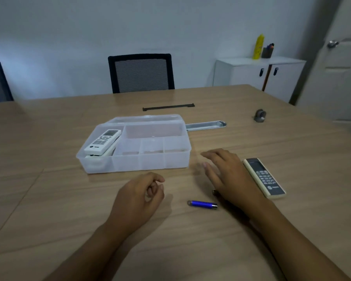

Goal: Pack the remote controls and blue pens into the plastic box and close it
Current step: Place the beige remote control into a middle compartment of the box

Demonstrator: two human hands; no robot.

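A clear plastic box (170,159) stands open on the wooden table (49,199), its lid laid back behind it. A white remote (102,141) lies tilted in the left compartment on top of another white item. A second remote, cream with a dark face (264,178), lies on the table to the right. A blue pen (202,204) lies in front of the box; the tip of another pen (214,192) peeks from under my right hand. My right hand (229,175) hovers flat, fingers apart, between box and dark remote. My left hand (138,197) is loosely curled and holds nothing.
A metal tray (206,125) lies behind the box at right. A small grey object (259,115) sits further right, a black strip (168,107) near the far edge. A black mesh chair (141,73) faces me; a white cabinet (257,75) and door stand right.
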